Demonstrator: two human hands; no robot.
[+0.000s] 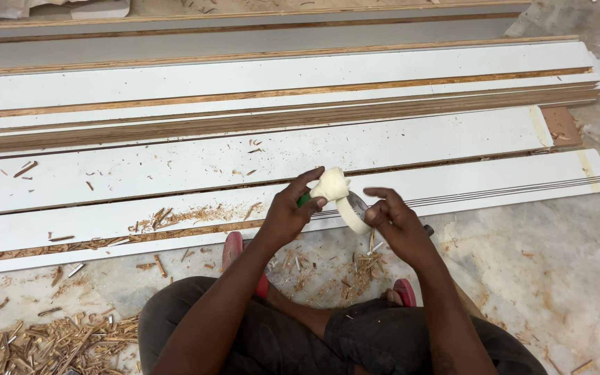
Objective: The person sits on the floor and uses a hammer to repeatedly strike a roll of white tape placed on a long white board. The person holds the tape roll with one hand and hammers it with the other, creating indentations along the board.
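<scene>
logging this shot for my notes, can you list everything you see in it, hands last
long white laminated boards: several, white faces with brown wood edges, laid side by side on the floor ahead
wood shavings: many, tan, piled lower left and scattered on the boards
grey stone floor: one, grey, right and below
red sandals: two, red, on the feet
cream tape roll: one, cream, between the hands
crumpled cream wad: one, cream, above the roll, with something green under it
left hand: grip on the wad
right hand: grip on the roll

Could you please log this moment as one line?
left hand: grips cream cloth-wrapped tool | right hand: holds cream tape roll | setting: white laminated boards, wood shavings
</scene>
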